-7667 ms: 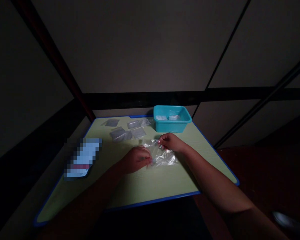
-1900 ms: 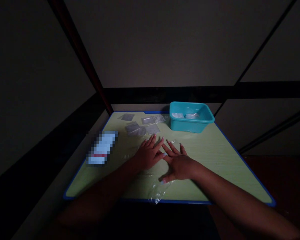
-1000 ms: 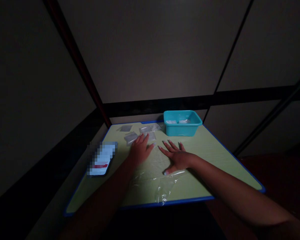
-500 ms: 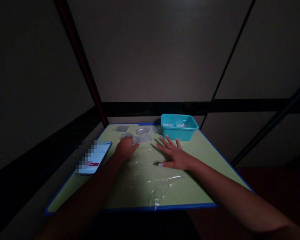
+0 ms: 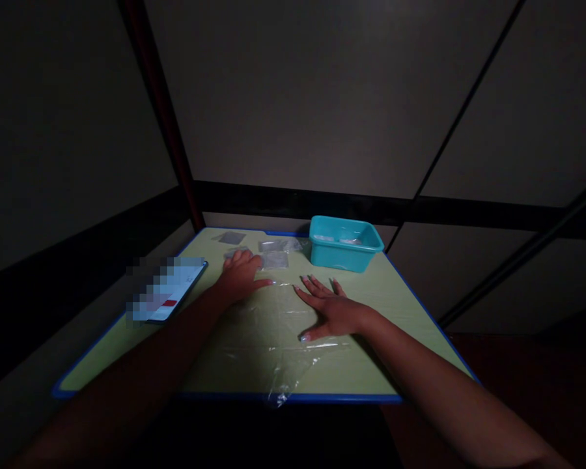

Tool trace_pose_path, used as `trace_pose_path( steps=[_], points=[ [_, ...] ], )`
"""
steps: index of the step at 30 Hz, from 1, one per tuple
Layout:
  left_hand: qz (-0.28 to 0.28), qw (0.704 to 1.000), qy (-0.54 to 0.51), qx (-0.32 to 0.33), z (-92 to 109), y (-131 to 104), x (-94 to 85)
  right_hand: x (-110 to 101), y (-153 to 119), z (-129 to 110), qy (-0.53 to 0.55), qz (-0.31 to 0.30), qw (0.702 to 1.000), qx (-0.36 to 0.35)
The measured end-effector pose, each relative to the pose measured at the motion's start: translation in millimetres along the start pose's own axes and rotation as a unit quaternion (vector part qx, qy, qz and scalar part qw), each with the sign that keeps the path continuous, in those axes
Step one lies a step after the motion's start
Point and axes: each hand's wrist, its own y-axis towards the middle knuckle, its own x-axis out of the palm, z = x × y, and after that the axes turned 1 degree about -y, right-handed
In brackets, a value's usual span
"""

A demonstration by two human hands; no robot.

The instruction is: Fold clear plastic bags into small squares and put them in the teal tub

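Note:
A clear plastic sheet [image 5: 273,345] lies wrinkled over the middle of the table, its near end hanging slightly over the front edge. My left hand [image 5: 239,277] rests at its far left side, palm down, thumb stretched out to the right. Small clear packets [image 5: 275,260] lie just beyond that hand, one of them partly hidden by its fingers. On the right side of the sheet, my right hand [image 5: 336,314] lies palm down with spread fingers. Neither hand grips anything that I can see.
A turquoise plastic basin [image 5: 346,256] with pale packets inside stands at the back right. On the left lies a phone [image 5: 178,293] with a lit, partly blurred screen. Another flat packet [image 5: 232,238] is at the back left. The table [image 5: 395,352] has a blue rim [image 5: 342,398].
My right hand has come down flatter and slightly nearer, onto the sheet. My left thumb has straightened to the right. The view has shifted a little.

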Motion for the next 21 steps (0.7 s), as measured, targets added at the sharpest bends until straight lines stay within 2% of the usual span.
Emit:
trace_pose_path(
  steps=[6, 8, 10, 12, 16, 18, 21],
  points=[
    [0.082, 0.996, -0.041, -0.002, 16.3, -3.0, -16.0, -1.8, -6.4, -4.5, 0.033, 0.048, 0.998, -0.02],
    [0.104, 0.991, -0.079, 0.001, 20.4, -3.6, -16.4, -5.9, -13.3, -9.2, 0.09, 0.075, 0.991, -0.064],
    [0.112, 0.986, -0.125, 0.016, 23.7, -4.4, -14.5, -12.7, -22.3, -15.4, 0.175, 0.076, 0.971, -0.144],
    [0.111, 0.979, -0.167, 0.035, 26.3, -5.4, -11.9, -21.1, -31.3, -21.3, 0.235, 0.019, 0.949, -0.209],
    [0.1, 0.969, -0.218, 0.057, 29.4, -7.0, -9.0, -34.1, -41.4, -25.9, 0.215, -0.184, 0.92, -0.27],
    [0.093, 0.967, -0.226, 0.068, 30.3, -7.4, -8.7, -35.0, -42.1, -25.8, 0.188, -0.217, 0.916, -0.28],
    [0.088, 0.964, -0.237, 0.082, 32.2, -8.3, -9.2, -31.6, -41.4, -26.6, 0.164, -0.221, 0.923, -0.267]
  ],
)
